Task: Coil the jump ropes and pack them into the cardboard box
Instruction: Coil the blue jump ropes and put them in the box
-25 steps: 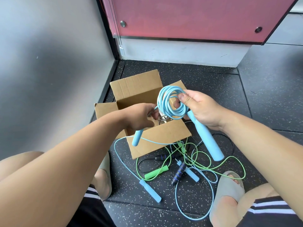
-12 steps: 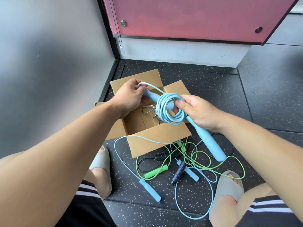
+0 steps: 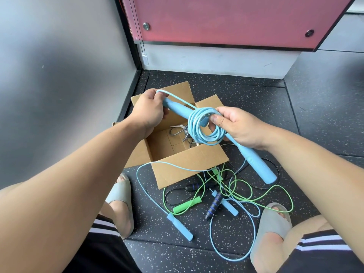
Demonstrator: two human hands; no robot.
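Speckled black floor (image 3: pixel 246 91) meets a grey wall. An open cardboard box (image 3: pixel 189 164) sits on it, with loose ropes (image 3: pixel 187 206) tangled just in front, between two sandalled feet. Above the box, the right hand (image 3: pixel 240 127) pinches the blue coil (image 3: pixel 202 133) against the lower handle (image 3: pixel 256 164), which slants down-right. The left hand (image 3: pixel 149 113) grips the upper handle (image 3: pixel 179 109), which points up-left.

Bright, even daylight, soft shadows, sharp focus at centre, wide-angle bending at edges
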